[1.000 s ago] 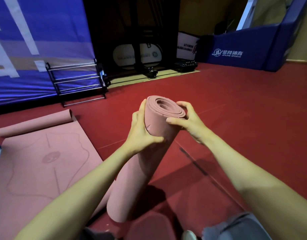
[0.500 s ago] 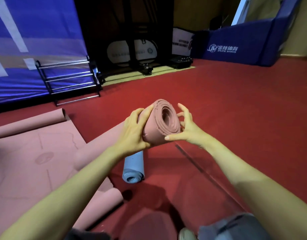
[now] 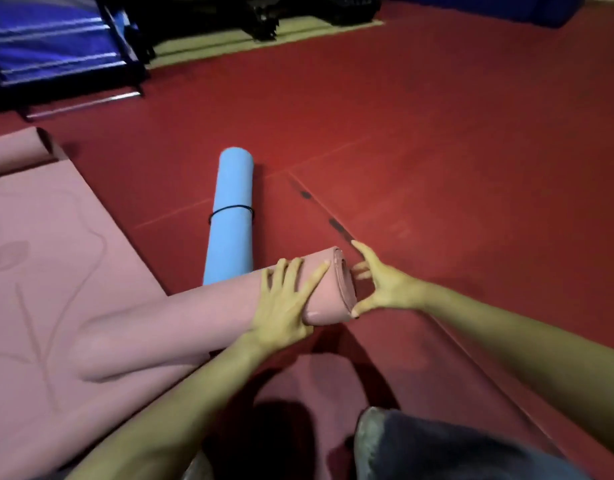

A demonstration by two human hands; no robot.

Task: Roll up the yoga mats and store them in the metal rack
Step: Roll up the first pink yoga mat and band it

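Nearest: 1 pink foam yoga mat rolled into a tube (image 3: 201,323). Lies crosswise, spiral end at right, left part overlapping 1 flat unrolled pink yoga mat (image 3: 49,271) with curled far end. Just behind: 1 light-blue rolled yoga mat (image 3: 232,181), bound by a black band (image 3: 231,209), pointing away. Far left: dark metal bar rack (image 3: 87,104).

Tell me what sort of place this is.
Likely a gym or sports hall: wide red floor, a rolled light-blue foam yoga mat, and a black metal rack with silver bars.
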